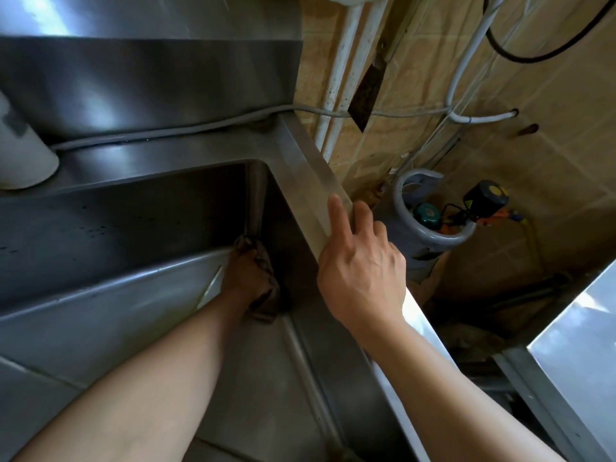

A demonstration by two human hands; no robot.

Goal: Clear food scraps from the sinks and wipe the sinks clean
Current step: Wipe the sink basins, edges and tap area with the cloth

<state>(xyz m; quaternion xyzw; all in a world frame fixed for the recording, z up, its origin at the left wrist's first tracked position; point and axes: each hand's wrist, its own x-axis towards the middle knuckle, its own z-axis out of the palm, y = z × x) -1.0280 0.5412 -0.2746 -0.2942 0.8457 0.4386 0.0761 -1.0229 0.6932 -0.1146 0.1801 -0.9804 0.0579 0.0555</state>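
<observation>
A deep stainless steel sink (140, 225) fills the left and middle of the head view. Down in its far right corner, my left hand (245, 273) grips a dark brown cloth (266, 295) and presses it against the sink's wall and floor. My right hand (358, 258) rests on the sink's right rim (320, 181), its index finger stretched along the top and the other fingers curled over the outer edge. Dark specks dot the sink's back wall. The drain is hidden.
A grey cable (166, 131) runs along the ledge behind the sink. A white container (23, 151) stands at the left. Right of the rim, on the floor below, stands a grey gas cylinder (430, 221) with hoses. A steel surface (583, 345) is at lower right.
</observation>
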